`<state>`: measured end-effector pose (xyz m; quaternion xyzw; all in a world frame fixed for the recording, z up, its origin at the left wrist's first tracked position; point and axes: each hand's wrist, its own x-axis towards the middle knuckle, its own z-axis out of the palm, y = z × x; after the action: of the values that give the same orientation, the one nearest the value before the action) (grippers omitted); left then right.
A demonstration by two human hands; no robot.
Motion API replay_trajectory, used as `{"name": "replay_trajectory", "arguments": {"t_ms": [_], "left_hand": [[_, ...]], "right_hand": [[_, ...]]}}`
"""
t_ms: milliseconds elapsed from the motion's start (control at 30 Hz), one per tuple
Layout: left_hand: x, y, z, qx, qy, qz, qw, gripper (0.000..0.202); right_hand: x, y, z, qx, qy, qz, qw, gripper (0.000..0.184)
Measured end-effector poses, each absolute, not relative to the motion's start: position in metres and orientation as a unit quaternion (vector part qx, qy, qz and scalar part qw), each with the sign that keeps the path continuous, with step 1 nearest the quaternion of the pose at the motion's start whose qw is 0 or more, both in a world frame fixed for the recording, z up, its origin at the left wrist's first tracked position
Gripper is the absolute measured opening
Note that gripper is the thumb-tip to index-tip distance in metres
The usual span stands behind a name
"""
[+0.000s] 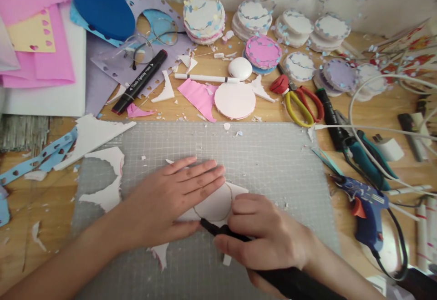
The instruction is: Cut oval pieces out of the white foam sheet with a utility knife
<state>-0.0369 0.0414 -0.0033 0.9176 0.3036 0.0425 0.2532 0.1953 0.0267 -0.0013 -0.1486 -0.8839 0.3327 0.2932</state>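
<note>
My left hand [184, 195] lies flat, fingers stretched out, pressing on a white foam sheet [215, 204] on the grey cutting mat [273, 154]. A thin curved line of a circle shows on the foam beside my fingers, and the rest of it is hidden under the hand. My right hand [262, 231] is closed around a long black tool [232, 234] with a narrow tip. That tip meets the foam's near edge, close to my left thumb; its exact kind I cannot make out. White foam offcuts [105, 159] lie left of my left hand.
Behind the mat stand several small decorated round cakes [205, 17], a white foam disc [235, 99] and a black marker [139, 81]. To the right lie red-and-yellow-handled scissors [300, 104], teal-handled pliers [368, 159], a blue glue gun [365, 209] and loose white cables [358, 86].
</note>
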Motion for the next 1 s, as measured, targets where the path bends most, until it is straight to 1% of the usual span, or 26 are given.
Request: {"name": "replay_trajectory", "arguments": {"t_ms": [167, 233, 333, 433, 600, 833, 1000], "left_hand": [[-0.037, 0.042, -0.002, 0.919, 0.301, 0.052, 0.247, 0.056], [-0.037, 0.042, -0.003, 0.922, 0.300, 0.048, 0.239, 0.057], [-0.039, 0.042, -0.007, 0.933, 0.280, 0.045, 0.222, 0.060], [-0.041, 0.042, -0.011, 0.937, 0.272, 0.054, 0.214, 0.065], [-0.040, 0.041, -0.012, 0.940, 0.275, 0.040, 0.197, 0.068], [-0.038, 0.041, -0.008, 0.936, 0.286, 0.044, 0.203, 0.063], [-0.039, 0.042, -0.012, 0.942, 0.272, 0.042, 0.190, 0.067]], "right_hand": [[0.201, 0.031, -0.003, -0.137, -0.889, 0.337, 0.278, 0.014], [0.203, 0.031, -0.002, -0.136, -0.890, 0.349, 0.262, 0.015], [0.205, 0.027, 0.001, -0.174, -0.869, 0.392, 0.248, 0.020], [0.210, 0.020, 0.003, -0.219, -0.833, 0.428, 0.273, 0.024], [0.214, 0.012, 0.003, -0.252, -0.798, 0.456, 0.302, 0.025], [0.214, 0.021, 0.001, -0.207, -0.847, 0.406, 0.274, 0.020], [0.212, 0.032, 0.001, -0.175, -0.844, 0.446, 0.242, 0.026]]}}
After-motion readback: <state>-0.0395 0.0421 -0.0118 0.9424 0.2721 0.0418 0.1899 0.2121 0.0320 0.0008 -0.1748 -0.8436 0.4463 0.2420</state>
